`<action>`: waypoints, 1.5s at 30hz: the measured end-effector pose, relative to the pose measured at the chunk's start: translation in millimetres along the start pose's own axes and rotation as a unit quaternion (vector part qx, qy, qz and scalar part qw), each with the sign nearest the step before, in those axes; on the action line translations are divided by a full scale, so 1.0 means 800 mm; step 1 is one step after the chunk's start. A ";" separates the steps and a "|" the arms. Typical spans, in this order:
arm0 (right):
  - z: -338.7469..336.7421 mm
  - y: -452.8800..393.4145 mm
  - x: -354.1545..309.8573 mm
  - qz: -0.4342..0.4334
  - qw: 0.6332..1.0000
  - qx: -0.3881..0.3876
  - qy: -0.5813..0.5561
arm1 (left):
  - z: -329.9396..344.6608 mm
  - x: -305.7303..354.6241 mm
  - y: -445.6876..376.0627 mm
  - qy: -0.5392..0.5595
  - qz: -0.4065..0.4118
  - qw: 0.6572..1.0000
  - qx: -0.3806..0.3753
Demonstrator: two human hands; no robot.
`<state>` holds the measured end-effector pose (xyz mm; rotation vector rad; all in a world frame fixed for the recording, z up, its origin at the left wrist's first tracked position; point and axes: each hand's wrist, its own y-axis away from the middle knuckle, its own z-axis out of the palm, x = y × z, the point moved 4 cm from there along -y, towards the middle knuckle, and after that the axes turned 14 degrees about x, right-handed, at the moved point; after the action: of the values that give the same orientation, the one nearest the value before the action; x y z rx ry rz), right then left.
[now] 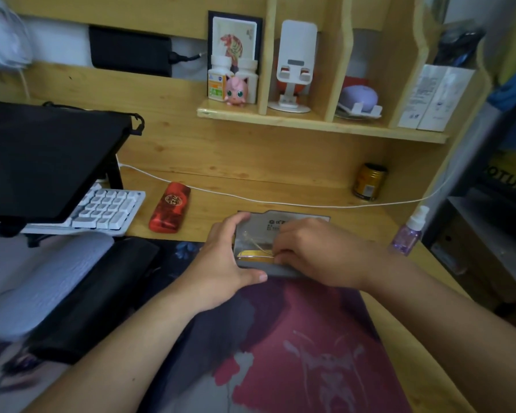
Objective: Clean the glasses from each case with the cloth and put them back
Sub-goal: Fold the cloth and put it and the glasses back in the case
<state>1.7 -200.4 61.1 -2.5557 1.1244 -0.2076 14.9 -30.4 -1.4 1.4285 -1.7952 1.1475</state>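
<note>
- An open grey case sits at the far edge of the desk mat, lid up, with thin gold-rimmed glasses lying inside over a yellow lining.
- A second case, the red case, lies shut on the desk near the keyboard, well apart from the hands; by the look of it that one is yet to be done.
- No cloth is plainly visible (it may be under the right hand), so I cannot tell whether these glasses are going in cleaned or coming out.
- The left hand grips the left end of the grey case, thumb along the front edge and fingers spread wide over the lid's edge.
- The right hand rests over the right part of the case, fingers curled narrowly, seemingly pinching the frame's thin arm.
</note>
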 end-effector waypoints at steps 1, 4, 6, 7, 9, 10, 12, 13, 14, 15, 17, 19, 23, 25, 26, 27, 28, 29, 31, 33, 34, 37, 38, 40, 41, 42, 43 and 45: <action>0.000 -0.001 0.001 0.011 1.000 -0.006 -0.016 | 0.000 0.000 0.000 -0.002 0.002 1.000 0.002; -0.003 -0.005 0.005 0.041 0.999 0.004 -0.027 | 0.001 -0.001 -0.001 -0.006 0.003 1.000 -0.003; -0.009 -0.006 0.012 0.068 0.996 0.037 -0.036 | 0.001 -0.001 -0.001 -0.006 0.001 1.000 -0.004; -0.011 -0.006 0.015 0.080 0.995 0.045 -0.039 | 0.001 -0.001 -0.001 -0.004 0.000 1.000 -0.003; -0.011 -0.007 0.016 0.086 0.995 0.039 -0.041 | 0.001 -0.002 -0.002 -0.001 -0.003 1.000 -0.001; -0.008 -0.008 0.016 0.086 0.995 0.026 -0.037 | 0.002 -0.002 -0.002 0.000 -0.004 1.000 -0.001; 0.002 -0.008 0.013 0.084 0.996 -0.009 -0.018 | 0.002 -0.001 -0.002 0.000 -0.004 1.000 0.000; 0.006 -0.009 0.012 0.079 0.997 -0.021 -0.005 | 0.001 0.000 -0.002 0.000 -0.004 1.000 0.000; 0.010 -0.009 0.010 0.072 0.997 -0.028 0.005 | 0.001 0.000 -0.001 0.001 -0.004 1.000 0.000; 0.011 -0.009 0.010 0.069 0.997 -0.029 0.011 | 0.001 0.001 -0.001 0.002 -0.003 1.000 0.000; 0.009 -0.010 0.009 0.070 0.997 -0.028 0.009 | 0.001 0.001 -0.002 0.003 -0.002 1.000 -0.001; 0.008 -0.011 0.008 0.069 0.997 -0.031 0.007 | 0.001 0.000 -0.003 0.002 -0.003 1.000 -0.002; 0.019 -0.009 0.012 0.077 0.995 -0.069 0.011 | 0.003 -0.008 -0.010 -0.011 -0.019 1.000 -0.005; 0.022 -0.009 0.015 0.091 0.992 -0.082 -0.013 | 0.002 -0.012 -0.013 -0.016 -0.023 1.000 -0.010; 0.021 -0.009 0.016 0.098 0.992 -0.076 -0.024 | 0.002 -0.013 -0.014 -0.019 -0.022 1.000 -0.011; 0.018 -0.009 0.019 0.104 0.992 -0.056 -0.033 | 0.002 -0.014 -0.014 -0.022 -0.018 1.000 -0.012; 0.014 -0.009 0.023 0.112 0.993 -0.025 -0.040 | 0.001 -0.014 -0.015 -0.025 -0.014 0.999 -0.013; 0.008 -0.007 0.028 0.121 0.992 0.006 -0.045 | 0.001 -0.014 -0.014 -0.027 -0.013 0.999 -0.015; -0.001 -0.004 0.036 0.126 0.990 0.029 -0.050 | 0.002 -0.015 -0.015 -0.028 -0.012 0.999 -0.015; -0.003 -0.002 0.035 0.112 0.992 0.005 -0.056 | 0.003 -0.016 -0.015 -0.034 -0.011 0.999 -0.017; -0.001 -0.002 0.033 0.102 0.993 -0.009 -0.057 | 0.003 -0.015 -0.015 -0.037 -0.011 0.999 -0.018; 0.007 -0.009 0.027 0.081 0.996 -0.023 -0.037 | 0.003 -0.012 -0.013 -0.045 -0.014 0.999 -0.014; 0.008 -0.012 0.026 0.075 0.997 -0.026 -0.026 | 0.001 -0.012 -0.012 -0.047 -0.016 0.999 -0.013; 0.011 -0.018 0.027 0.068 0.996 -0.048 -0.014 | -0.003 -0.012 -0.011 -0.047 -0.020 0.999 -0.015; 0.012 -0.020 0.028 0.072 0.995 -0.065 -0.020 | -0.005 -0.011 -0.010 -0.043 -0.023 0.999 -0.017; 0.012 -0.022 0.030 0.079 0.993 -0.082 -0.030 | -0.007 -0.009 -0.010 -0.038 -0.028 0.999 -0.019; 0.013 -0.024 0.032 0.089 0.991 -0.095 -0.042 | -0.009 -0.006 -0.008 -0.036 -0.034 0.999 -0.016; 0.014 -0.028 0.035 0.103 0.987 -0.112 -0.058 | -0.011 -0.002 -0.004 -0.042 -0.032 0.999 -0.005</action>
<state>39.0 -204.5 58.8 -2.5756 1.4268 0.1237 17.6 -22.4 2.0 1.5365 -1.7955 1.0595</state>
